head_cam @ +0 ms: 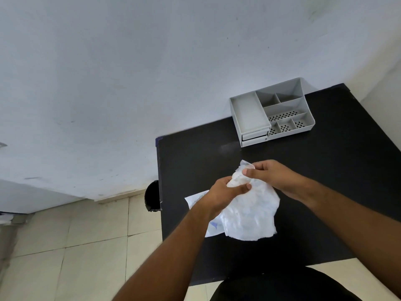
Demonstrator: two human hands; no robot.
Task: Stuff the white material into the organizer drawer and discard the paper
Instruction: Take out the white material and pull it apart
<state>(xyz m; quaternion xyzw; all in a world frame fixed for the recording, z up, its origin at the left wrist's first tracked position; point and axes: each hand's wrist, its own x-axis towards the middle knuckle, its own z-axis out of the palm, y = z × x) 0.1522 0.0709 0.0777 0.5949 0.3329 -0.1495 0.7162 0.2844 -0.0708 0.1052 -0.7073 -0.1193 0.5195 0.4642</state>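
Over the black table, both hands pinch the white material: left hand low, right hand just above it.

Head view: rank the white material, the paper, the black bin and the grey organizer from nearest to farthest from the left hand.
1. White material: held in the left hand, in its grip.
2. Paper: flat on the table, just under that hand.
3. Black bin: on the floor, left of the table edge.
4. Grey organizer: far corner, by the wall.
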